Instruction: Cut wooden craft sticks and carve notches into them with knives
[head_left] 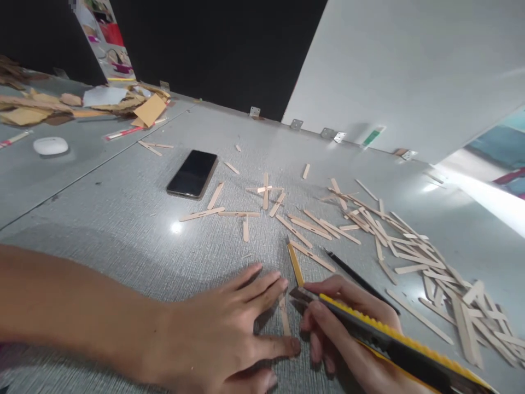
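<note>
My left hand [229, 334] lies flat on the grey table [123, 219], fingers spread, pressing down a wooden craft stick [284, 317] between its fingers and thumb. My right hand [348, 328] is closed around a yellow and black utility knife [389, 342]; the blade tip [297, 294] rests at the top end of that stick. A yellow pencil [295, 264] lies just beyond the blade. A black pen [356, 278] lies behind my right hand.
Several loose wooden sticks [394, 241] are scattered across the middle and right of the table. A black phone [192, 174] lies face up at centre left. A white computer mouse [50, 145] and cardboard scraps [135, 104] sit at far left.
</note>
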Demonstrator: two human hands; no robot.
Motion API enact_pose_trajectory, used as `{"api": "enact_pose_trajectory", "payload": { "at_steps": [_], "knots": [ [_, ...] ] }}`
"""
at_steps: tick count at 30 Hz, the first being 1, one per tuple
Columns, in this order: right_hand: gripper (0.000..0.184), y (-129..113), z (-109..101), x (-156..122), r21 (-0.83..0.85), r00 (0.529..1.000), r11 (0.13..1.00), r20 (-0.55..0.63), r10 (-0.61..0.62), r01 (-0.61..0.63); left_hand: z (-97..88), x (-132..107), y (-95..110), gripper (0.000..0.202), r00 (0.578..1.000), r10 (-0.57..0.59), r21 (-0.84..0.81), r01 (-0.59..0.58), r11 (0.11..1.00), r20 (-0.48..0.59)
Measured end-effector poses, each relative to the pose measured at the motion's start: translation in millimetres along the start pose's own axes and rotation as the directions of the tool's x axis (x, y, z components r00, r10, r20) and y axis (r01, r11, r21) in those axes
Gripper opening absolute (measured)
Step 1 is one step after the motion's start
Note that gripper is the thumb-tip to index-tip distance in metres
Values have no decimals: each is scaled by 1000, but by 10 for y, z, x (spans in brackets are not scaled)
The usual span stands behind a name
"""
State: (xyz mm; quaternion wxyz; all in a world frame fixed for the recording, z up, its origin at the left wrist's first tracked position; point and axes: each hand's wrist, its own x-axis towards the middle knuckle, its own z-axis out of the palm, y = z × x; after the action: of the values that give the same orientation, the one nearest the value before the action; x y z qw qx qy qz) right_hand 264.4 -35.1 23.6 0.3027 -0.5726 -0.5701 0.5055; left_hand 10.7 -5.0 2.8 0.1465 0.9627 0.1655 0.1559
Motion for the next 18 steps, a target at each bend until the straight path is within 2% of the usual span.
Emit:
{"api": "enact_pose_trajectory", "payload": {
  "at_steps": [4,11,18],
  "knots": [
    [47,-82,12,-9,-181,994,978,-26,-110,103,40,-17,-13,50,1000,3,-41,-3,999,-11],
    [43,-54,110,20,-301,990,951,-87,-110,79,75,-13,-13,51,1000,13,-52,-12,999,10],
    [34,62,91,65,-439,978,883,-35,-205,170,125,-8,-27,46,997,34,-25,-36,999,-72]
  ]
}}
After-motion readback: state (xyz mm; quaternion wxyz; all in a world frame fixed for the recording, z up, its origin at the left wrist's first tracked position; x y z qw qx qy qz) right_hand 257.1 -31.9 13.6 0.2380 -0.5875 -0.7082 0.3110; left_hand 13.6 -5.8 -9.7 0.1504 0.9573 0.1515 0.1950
